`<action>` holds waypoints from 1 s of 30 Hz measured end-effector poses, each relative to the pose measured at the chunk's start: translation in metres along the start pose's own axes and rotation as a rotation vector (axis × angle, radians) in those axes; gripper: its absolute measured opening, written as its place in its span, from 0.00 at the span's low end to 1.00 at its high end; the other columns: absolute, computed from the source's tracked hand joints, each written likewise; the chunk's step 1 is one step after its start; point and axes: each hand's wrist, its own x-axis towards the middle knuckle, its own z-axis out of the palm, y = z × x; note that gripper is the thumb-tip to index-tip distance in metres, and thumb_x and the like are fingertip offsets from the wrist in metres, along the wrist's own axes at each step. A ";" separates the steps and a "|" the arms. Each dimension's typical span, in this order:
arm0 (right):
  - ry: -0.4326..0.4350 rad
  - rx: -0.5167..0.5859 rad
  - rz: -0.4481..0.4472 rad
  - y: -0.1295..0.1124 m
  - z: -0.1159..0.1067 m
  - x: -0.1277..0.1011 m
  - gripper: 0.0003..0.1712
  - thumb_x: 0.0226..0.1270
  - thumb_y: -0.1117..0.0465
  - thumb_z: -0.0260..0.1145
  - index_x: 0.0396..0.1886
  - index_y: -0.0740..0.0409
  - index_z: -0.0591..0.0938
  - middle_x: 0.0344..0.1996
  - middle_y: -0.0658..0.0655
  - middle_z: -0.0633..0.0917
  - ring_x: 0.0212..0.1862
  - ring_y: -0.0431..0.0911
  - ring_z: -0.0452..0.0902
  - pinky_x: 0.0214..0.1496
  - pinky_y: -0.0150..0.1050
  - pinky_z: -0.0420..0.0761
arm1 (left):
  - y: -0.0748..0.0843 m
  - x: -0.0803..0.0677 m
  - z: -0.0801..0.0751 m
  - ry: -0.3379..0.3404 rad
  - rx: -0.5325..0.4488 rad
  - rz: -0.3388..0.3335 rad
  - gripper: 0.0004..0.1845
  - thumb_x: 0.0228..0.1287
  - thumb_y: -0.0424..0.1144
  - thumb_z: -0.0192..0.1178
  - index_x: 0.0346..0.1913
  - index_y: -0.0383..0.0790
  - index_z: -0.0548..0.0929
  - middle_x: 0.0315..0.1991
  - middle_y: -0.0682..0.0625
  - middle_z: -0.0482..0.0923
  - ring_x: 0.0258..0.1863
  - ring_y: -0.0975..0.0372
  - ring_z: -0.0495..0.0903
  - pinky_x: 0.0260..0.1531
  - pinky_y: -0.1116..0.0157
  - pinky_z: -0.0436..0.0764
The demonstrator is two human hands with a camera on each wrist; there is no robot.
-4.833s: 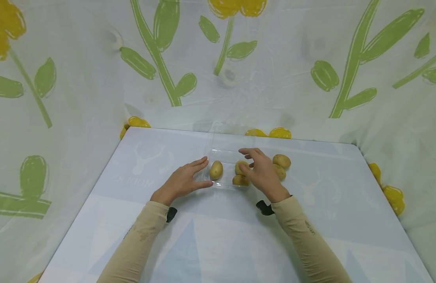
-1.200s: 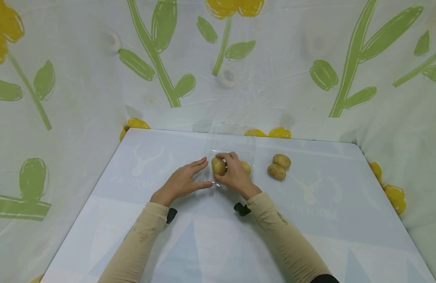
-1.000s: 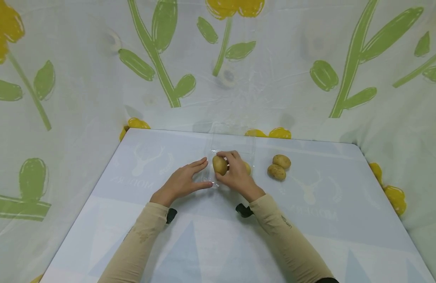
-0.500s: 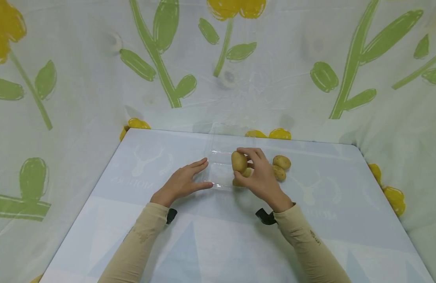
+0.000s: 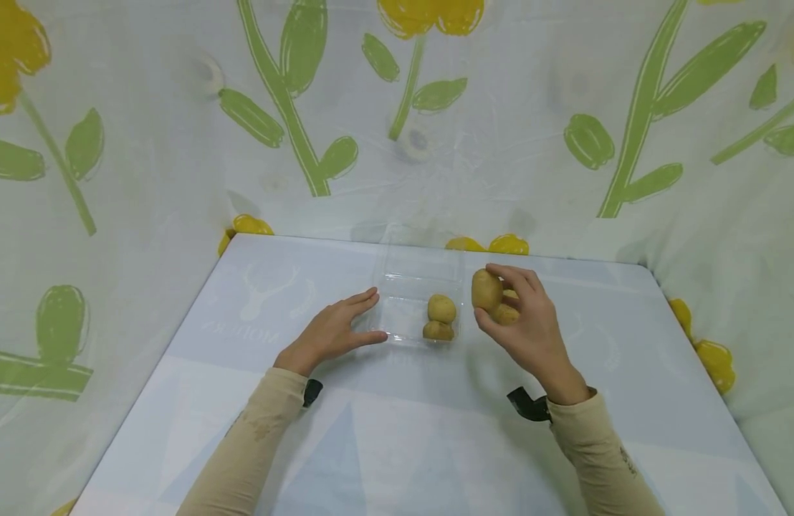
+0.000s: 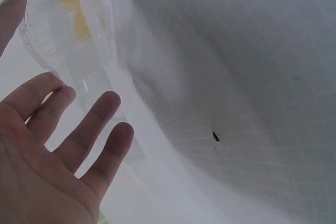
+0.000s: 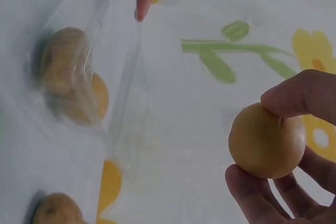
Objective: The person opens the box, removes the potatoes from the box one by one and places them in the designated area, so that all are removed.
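Clearly the potato [image 5: 486,289] sits pinched between thumb and fingertips of the right hand [image 5: 524,326], lifted just right of the clear plastic tray [image 5: 413,275]; best to lower it gently, not drop it; the left hand [image 5: 332,330], fingers straight, steadies the tray's near-left edge, two potatoes [image 5: 440,317] inside.

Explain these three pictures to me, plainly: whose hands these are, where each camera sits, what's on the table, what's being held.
No machine here: a person works with bare hands, wearing a camera on the head and one on each wrist. The wide picture is the head view. The right hand holds a potato in a fingertip grip above the table. The left hand rests open against a clear plastic tray that holds two potatoes. The two close-ups come from the wrists; the right one shows the held potato.
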 end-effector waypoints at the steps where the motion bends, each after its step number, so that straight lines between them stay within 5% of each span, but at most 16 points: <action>1: 0.002 0.001 0.001 0.002 -0.003 -0.001 0.41 0.51 0.72 0.78 0.67 0.54 0.77 0.58 0.56 0.75 0.54 0.48 0.77 0.49 0.47 0.86 | 0.000 0.000 0.000 -0.004 0.001 -0.006 0.49 0.62 0.67 0.64 0.78 0.43 0.64 0.79 0.56 0.56 0.76 0.53 0.60 0.72 0.50 0.63; 11: 0.037 -0.048 0.066 0.022 -0.029 -0.011 0.42 0.51 0.72 0.80 0.67 0.57 0.77 0.59 0.57 0.76 0.54 0.47 0.76 0.51 0.21 0.78 | 0.001 -0.001 0.002 -0.011 -0.007 -0.030 0.49 0.61 0.67 0.65 0.78 0.46 0.63 0.79 0.59 0.55 0.76 0.54 0.59 0.73 0.51 0.62; 22: 0.058 -0.079 0.176 0.041 -0.051 -0.023 0.40 0.54 0.71 0.78 0.68 0.58 0.76 0.58 0.56 0.75 0.53 0.39 0.73 0.51 0.19 0.76 | 0.003 0.001 0.001 -0.006 0.006 -0.017 0.48 0.62 0.66 0.65 0.78 0.46 0.63 0.79 0.58 0.55 0.77 0.56 0.59 0.73 0.52 0.62; 30: 0.036 -0.100 0.213 0.053 -0.053 -0.030 0.39 0.56 0.69 0.78 0.69 0.59 0.75 0.58 0.60 0.75 0.54 0.53 0.77 0.50 0.17 0.75 | 0.002 0.000 0.000 -0.002 0.000 -0.018 0.48 0.62 0.64 0.67 0.78 0.44 0.64 0.79 0.57 0.56 0.76 0.55 0.59 0.73 0.52 0.62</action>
